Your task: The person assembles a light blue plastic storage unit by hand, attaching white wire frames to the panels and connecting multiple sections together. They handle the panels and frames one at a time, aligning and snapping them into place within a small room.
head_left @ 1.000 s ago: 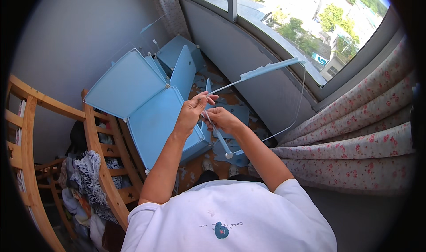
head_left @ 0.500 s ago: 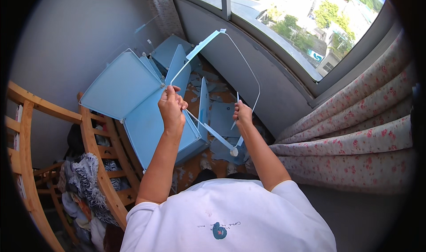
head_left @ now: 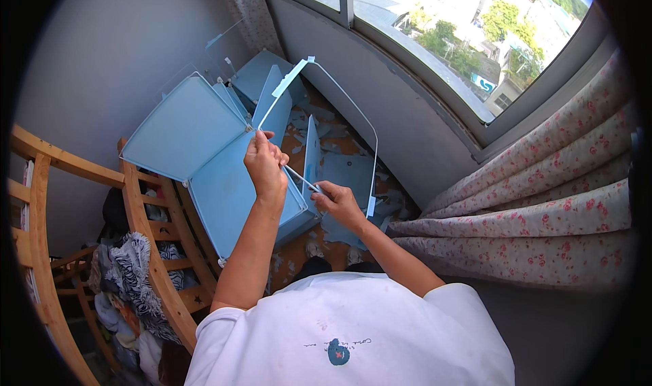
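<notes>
A bent wire frame point(head_left: 374, 138) is held up in front of me, with strips of pale blue plastic point(head_left: 291, 78) on its upper-left side. My left hand point(head_left: 265, 165) is closed around the frame near its left corner. At the lower edge, my right hand point(head_left: 339, 204) pinches the wire with thumb and fingers. Whether a thin pale stick is still in that hand is hidden. Another scrap of plastic clings to the frame just right of that hand. Beyond the frame stand blue panels point(head_left: 234, 182) joined into a box shape, one flap point(head_left: 182, 129) tilted up.
Torn blue plastic pieces point(head_left: 346, 172) litter the brown floor by my feet. On the left stands a wooden bunk rail point(head_left: 153, 264) with clothes point(head_left: 139, 267) behind it. A window point(head_left: 468, 39) and floral curtain point(head_left: 530, 230) lie to the right.
My right hand has moved left and down onto the frame's lower edge, close to my left hand. The frame's top and right side have shifted left. My left hand keeps its grip.
</notes>
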Action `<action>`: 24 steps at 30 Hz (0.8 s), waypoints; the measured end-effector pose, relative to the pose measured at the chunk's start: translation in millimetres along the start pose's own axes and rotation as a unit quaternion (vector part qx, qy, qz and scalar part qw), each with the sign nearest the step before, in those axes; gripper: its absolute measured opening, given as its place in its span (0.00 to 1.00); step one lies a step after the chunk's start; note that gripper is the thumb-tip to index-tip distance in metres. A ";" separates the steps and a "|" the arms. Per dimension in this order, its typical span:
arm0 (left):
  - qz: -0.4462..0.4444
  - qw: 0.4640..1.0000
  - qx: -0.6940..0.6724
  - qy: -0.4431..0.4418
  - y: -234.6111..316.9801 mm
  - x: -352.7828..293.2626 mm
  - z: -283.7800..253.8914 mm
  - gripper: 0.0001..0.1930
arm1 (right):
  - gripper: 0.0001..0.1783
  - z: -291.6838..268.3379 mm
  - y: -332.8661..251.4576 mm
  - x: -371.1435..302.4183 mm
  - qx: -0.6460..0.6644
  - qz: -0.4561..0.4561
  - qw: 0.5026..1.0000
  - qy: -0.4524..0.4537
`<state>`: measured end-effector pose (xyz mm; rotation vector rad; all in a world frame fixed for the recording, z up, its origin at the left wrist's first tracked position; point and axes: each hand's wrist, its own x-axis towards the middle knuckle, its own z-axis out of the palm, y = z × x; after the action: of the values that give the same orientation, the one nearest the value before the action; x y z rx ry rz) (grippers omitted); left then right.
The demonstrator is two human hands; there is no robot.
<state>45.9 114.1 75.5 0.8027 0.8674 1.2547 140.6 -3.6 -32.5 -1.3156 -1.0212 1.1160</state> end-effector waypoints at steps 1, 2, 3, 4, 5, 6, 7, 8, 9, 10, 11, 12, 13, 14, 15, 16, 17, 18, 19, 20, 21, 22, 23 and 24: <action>-0.003 1.000 -0.003 -0.010 0.7 0.5 1.6 0.15 | 0.13 2.8 -1.6 -1.6 0.006 0.009 1.000 0.016; -0.006 1.000 -0.007 -0.020 2.1 1.1 4.1 0.15 | 0.09 4.5 -2.9 -1.7 0.037 -0.004 0.998 0.048; -0.009 0.999 -0.010 -0.031 3.1 1.1 5.9 0.15 | 0.09 4.2 -2.1 -2.0 0.058 -0.011 0.997 0.057; -0.019 0.999 -0.032 -0.031 3.4 1.4 5.9 0.16 | 0.09 3.3 -0.3 -2.1 0.078 -0.018 0.995 0.067; -0.029 0.998 -0.054 -0.031 3.6 2.2 5.2 0.17 | 0.08 2.0 0.4 -2.4 0.099 -0.025 0.992 0.077; -0.038 0.996 -0.077 -0.029 3.7 3.2 3.3 0.17 | 0.07 0.5 -9.7 -4.2 0.030 -0.050 0.992 0.112; -0.040 0.995 -0.089 -0.028 3.8 4.5 1.7 0.17 | 0.06 0.2 -16.4 -5.0 0.001 -0.074 0.988 0.136; -0.041 0.994 -0.102 -0.026 3.8 5.9 0.2 0.18 | 0.06 0.0 -21.7 -5.6 -0.028 -0.098 0.982 0.159; -0.044 0.992 -0.115 -0.026 3.7 6.3 0.1 0.18 | 0.06 -0.5 -26.0 -6.6 -0.057 -0.121 0.974 0.183; -0.048 0.992 -0.117 -0.029 4.3 5.7 1.3 0.18 | 0.05 -1.6 -29.7 -7.3 -0.073 -0.133 0.969 0.197; -0.052 0.991 -0.120 -0.031 5.9 4.4 3.8 0.17 | 0.05 -2.2 -33.9 -9.4 -0.074 -0.135 0.966 0.206; -0.055 0.990 -0.123 -0.035 7.1 3.6 7.0 0.17 | 0.05 -3.2 -38.4 -11.3 -0.076 -0.138 0.964 0.216; -0.059 0.989 -0.130 -0.034 7.4 3.3 10.2 0.17 | 0.05 -4.3 -40.4 -12.3 -0.077 -0.140 0.961 0.225; -0.063 0.988 -0.137 -0.032 7.5 3.3 13.5 0.16 | 0.04 -6.1 -40.5 -12.2 -0.077 -0.148 0.957 0.235; -0.066 0.987 -0.144 -0.030 8.0 3.8 15.6 0.16 | 0.04 -8.1 -41.1 -11.7 -0.077 -0.157 0.954 0.245; -0.073 0.983 -0.164 -0.033 7.2 5.6 16.3 0.15 | 0.04 -10.3 -41.8 -11.2 -0.077 -0.166 0.950 0.254; -0.079 0.982 -0.171 -0.023 5.9 7.4 16.3 0.14 | 0.04 -13.0 -42.7 -10.4 -0.095 -0.177 0.946 0.254; -0.086 0.980 -0.178 -0.013 4.7 9.3 16.4 0.14 | 0.04 -16.0 -44.0 -9.3 -0.113 -0.189 0.942 0.253; -0.092 0.979 -0.185 -0.003 4.4 10.5 16.7 0.14 | 0.03 -18.4 -45.2 -9.1 -0.131 -0.200 0.938 0.253; -0.097 0.978 -0.187 0.000 4.6 10.6 17.8 0.14 | 0.03 -19.8 -47.0 -10.0 -0.146 -0.194 0.936 0.254; -0.102 0.977 -0.189 0.003 4.3 10.3 19.2 0.14 | 0.03 -20.4 -47.6 -10.6 -0.156 -0.204 0.931 0.258; -0.107 0.976 -0.191 0.006 3.9 10.1 20.7 0.14 | 0.03 -20.8 -47.8 -11.3 -0.167 -0.214 0.926 0.262; -0.113 0.974 -0.194 0.012 3.6 10.5 22.6 0.14 | 0.03 -21.5 -48.3 -11.8 -0.177 -0.224 0.920 0.266; -0.119 0.973 -0.197 0.017 2.8 11.3 24.4 0.14 | 0.03 -22.7 -49.6 -12.2 -0.187 -0.235 0.915 0.270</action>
<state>67.4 124.8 87.9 0.3496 0.6877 1.1782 162.0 -17.4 17.2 -1.4558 -1.0717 0.1693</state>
